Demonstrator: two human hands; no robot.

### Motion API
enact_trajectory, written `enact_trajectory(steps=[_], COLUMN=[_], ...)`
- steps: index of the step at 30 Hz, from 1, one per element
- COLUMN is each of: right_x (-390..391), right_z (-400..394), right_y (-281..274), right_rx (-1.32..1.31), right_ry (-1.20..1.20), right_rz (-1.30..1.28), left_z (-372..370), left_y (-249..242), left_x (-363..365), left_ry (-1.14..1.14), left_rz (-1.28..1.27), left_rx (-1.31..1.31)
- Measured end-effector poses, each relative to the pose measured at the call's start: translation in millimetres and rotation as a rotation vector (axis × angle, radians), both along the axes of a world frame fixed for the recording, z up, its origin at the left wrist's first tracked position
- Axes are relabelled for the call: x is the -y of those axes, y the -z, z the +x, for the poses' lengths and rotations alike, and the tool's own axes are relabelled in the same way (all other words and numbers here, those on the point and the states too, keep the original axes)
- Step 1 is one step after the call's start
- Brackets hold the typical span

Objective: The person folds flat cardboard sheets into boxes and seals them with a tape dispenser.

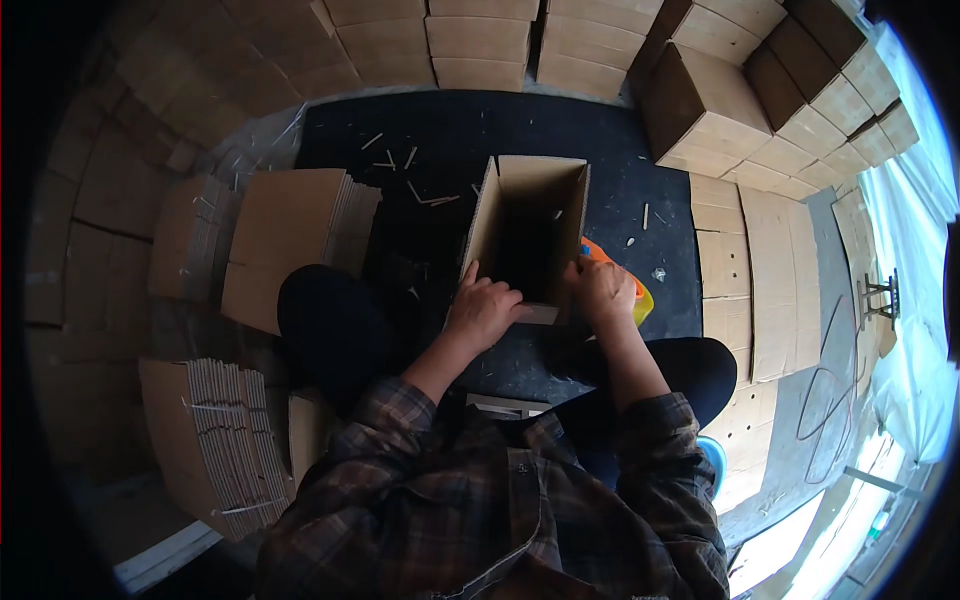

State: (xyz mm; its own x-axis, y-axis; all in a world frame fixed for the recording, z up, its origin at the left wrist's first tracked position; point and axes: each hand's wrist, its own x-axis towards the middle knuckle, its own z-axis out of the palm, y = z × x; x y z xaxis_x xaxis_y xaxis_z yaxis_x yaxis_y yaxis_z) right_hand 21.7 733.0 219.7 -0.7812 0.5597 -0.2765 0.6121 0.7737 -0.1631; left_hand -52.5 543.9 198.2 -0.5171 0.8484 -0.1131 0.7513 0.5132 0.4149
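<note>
An open-topped cardboard box (537,172) stands upright between my knees, its inside dark. My left hand (483,315) grips its near left corner, the index finger stretched along the left wall and the other fingers bent over the near edge. At the near right corner, my right hand (605,290) is closed on the box edge with curled fingers; the fingertips are partly hidden. Just beyond and under the right hand shows an orange and yellow object (643,304) with a bit of blue, its kind not clear.
Flattened cardboard stacks (275,225) stand left, with a strapped bundle (225,440) nearer me. Finished boxes (710,100) are piled along the back and right. Small scraps (410,157) lie on the black mat (430,120). Flat cardboard sheets (780,270) cover the floor at right.
</note>
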Motion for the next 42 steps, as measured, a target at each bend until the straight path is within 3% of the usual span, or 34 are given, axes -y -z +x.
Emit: enact_trajectory(steps=[8,11,13,17,20,22,24,27,29,38,40,42], right_x=[4,2,5,12,6,10,13,10,8,4,4,7], right_z=[9,5,6,1,-5,-4,-3,-1,0,0,1,1], right_y=[-4,-6,-5,-2,-4,-5,-5,-6,-3,-5,-4,-4], right_rx=[0.007,0.003,0.014,-0.028,-0.015,-0.009,-0.017,-0.056,-0.069,-0.044,-0.054,-0.083], right_ry=[-0.004,0.007,0.027,-0.03,0.003,-0.002,-0.002,-0.011,-0.018,-0.012,-0.005,-0.028], right_rz=[-0.005,-0.008,-0.031,-0.016,0.022,0.01,0.012,0.028,0.033,-0.004,-0.008,0.019], left_z=[-7,-6,-1,-7,-13,-17,-34,-55,-67,-58,-61,-63], left_y=[10,26,46,76,52,38,37,42,44,51,64,76], left_x=[-37,-50,-59,-56,-71,-83,-102,-120,-127,-115,-120,-126], left_ry=[-0.1,-0.131,-0.284,-0.224,-0.31,-0.396,-0.378,-0.376,-0.4,-0.414,-0.395,-0.457], left_rz=[-0.032,-0.084,-0.041,-0.114,0.126,0.385,0.408,0.417,0.292,0.386,0.332,0.217], left_rx=[-0.038,-0.067,-0.13,-0.086,-0.047,-0.183,-0.284,-0.313,-0.318,-0.454,-0.444,-0.227])
